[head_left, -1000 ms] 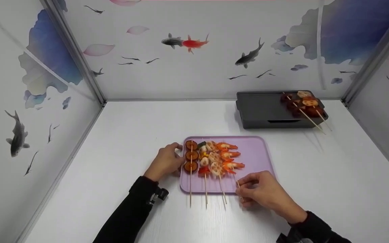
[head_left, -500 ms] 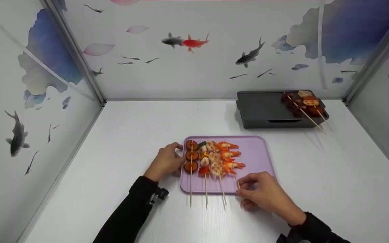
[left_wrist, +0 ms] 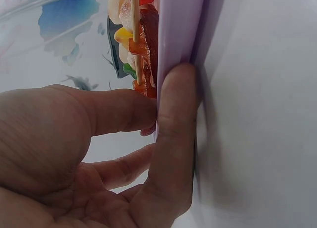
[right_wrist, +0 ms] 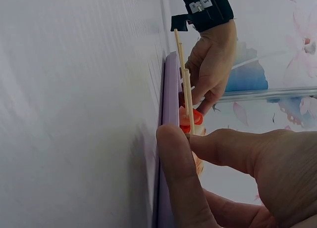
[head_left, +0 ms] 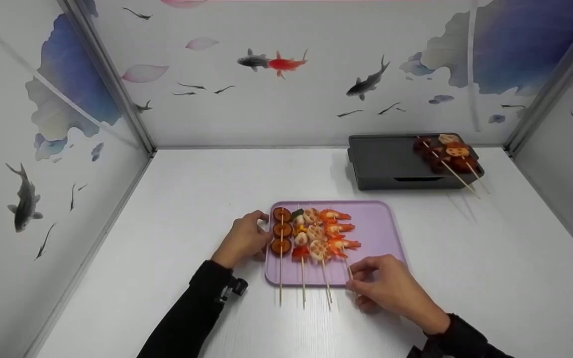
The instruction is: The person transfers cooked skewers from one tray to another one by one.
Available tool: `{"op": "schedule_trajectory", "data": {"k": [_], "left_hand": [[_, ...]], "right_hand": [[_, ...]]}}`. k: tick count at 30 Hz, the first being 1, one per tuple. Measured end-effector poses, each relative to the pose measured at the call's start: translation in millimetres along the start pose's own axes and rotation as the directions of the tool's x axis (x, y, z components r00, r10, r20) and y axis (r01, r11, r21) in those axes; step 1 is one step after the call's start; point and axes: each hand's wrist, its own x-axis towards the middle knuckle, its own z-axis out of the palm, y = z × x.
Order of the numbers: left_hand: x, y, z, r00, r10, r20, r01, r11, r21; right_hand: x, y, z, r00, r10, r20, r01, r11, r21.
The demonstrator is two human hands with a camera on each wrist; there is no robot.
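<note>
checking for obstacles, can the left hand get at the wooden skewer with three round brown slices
Likely yes: the left hand grips the purple rectangular tray right beside that skewer, and the head view shows nothing between them. It would probably have to release the tray first.

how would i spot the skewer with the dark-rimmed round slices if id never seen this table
Find the lilac tray on the white table. In the head view, the skewer lies leftmost on it, beside the left hand. It carries three round slices, dark-rimmed with brownish-orange faces, unlike the mixed pieces, pale holed slices and orange shrimp to its right.
</note>
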Motion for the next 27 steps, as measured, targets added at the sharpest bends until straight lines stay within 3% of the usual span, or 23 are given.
{"op": "schedule_trajectory", "data": {"k": [10,27], "left_hand": [[-2.2,-1.0,-0.5,0.999,0.034,-0.009,-0.034,0.999,0.009],[-2.4,0.4,-0.7,1.000,0.011,0.002,-0.011,1.000,-0.007]], "right_hand": [[-0.8,2.4,0.2,1.000,0.011,0.005,-0.011,1.000,0.014],[-0.9,0.5,-2.9,1.000,-0.003,-0.006,0.003,1.000,0.003]]}}
